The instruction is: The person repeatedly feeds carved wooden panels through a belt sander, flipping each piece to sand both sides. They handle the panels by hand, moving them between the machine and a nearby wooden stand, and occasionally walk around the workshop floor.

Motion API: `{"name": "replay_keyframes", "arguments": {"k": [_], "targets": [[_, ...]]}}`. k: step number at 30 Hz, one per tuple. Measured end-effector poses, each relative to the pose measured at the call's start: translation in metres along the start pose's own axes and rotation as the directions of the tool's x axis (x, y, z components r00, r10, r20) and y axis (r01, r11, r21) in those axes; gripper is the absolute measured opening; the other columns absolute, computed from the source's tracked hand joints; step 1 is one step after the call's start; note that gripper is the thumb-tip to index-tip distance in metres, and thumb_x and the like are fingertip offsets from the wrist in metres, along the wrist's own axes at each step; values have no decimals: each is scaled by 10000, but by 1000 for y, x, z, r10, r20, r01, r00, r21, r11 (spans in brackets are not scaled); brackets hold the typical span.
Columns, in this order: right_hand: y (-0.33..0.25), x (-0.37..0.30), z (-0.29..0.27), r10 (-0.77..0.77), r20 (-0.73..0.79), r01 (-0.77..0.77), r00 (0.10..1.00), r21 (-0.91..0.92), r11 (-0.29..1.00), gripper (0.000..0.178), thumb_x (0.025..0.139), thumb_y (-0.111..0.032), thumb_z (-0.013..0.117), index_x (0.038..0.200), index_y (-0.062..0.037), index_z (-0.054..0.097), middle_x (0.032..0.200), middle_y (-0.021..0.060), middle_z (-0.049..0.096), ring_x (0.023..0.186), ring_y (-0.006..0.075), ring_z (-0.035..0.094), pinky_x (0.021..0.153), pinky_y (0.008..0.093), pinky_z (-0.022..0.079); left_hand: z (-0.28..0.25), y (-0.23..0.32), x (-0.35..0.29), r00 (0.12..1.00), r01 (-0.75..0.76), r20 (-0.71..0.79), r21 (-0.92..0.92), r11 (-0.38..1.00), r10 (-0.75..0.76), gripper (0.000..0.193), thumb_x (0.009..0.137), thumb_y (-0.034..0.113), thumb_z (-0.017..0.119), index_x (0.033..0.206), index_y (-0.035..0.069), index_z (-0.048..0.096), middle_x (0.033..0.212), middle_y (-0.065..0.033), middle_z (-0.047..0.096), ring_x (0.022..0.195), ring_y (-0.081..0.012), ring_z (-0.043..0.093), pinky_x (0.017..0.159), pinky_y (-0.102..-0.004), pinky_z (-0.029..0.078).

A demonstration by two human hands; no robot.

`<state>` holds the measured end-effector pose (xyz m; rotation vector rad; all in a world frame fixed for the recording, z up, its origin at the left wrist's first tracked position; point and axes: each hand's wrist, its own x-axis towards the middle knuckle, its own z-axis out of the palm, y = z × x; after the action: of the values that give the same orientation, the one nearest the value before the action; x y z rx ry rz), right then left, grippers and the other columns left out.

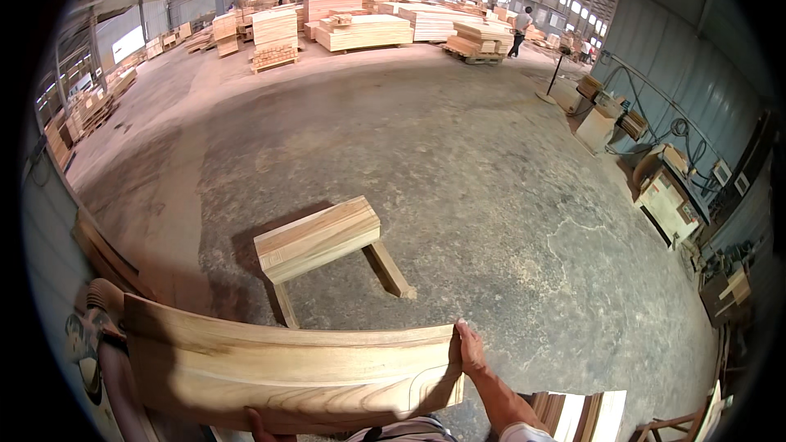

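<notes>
A wide wooden board (286, 360) with a shaped, curved groove at its right end spans the lower left of the head view. My right hand (470, 348) is closed round the board's right end, with the thumb near its top corner. At the board's lower edge, my left hand (264, 427) shows only in part, gripping from below; its other fingers are hidden. Beyond the board, a small stack of similar wooden boards (319, 236) lies on two wooden bearers (389, 270) on the floor.
At the left stands a machine with a ribbed hose (105, 295). More wooden pieces (573, 413) lie at the lower right. Along the right wall are a white cabinet (667, 209) and cables. Timber stacks (364, 33) and a person (521, 31) are far off.
</notes>
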<state>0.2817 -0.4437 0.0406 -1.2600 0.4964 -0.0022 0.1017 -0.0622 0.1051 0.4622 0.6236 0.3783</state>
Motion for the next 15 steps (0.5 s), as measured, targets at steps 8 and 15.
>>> {"name": "replay_keyframes", "arguments": {"k": [8, 15], "targets": [[-10, -2, -10, 0, -64, -3, 998, -42, 999, 311, 896, -339, 534, 885, -48, 641, 823, -33, 586, 748, 62, 502, 675, 213, 412, 9, -12, 1, 998, 61, 20, 27, 998, -62, 506, 827, 339, 632, 1241, 96, 470, 1216, -80, 530, 1120, -253, 489, 966, -433, 399], [-1, 9, -23, 63, -85, -68, 994, -55, 996, 321, 882, -366, 550, 881, -58, 640, 807, -37, 583, 742, 65, 501, 663, 213, 410, 14, -18, -3, 997, 67, 18, 70, 995, -69, 507, 821, 343, 638, 1236, 101, 477, 1209, -76, 534, 1120, -252, 489, 967, -435, 400]]}}
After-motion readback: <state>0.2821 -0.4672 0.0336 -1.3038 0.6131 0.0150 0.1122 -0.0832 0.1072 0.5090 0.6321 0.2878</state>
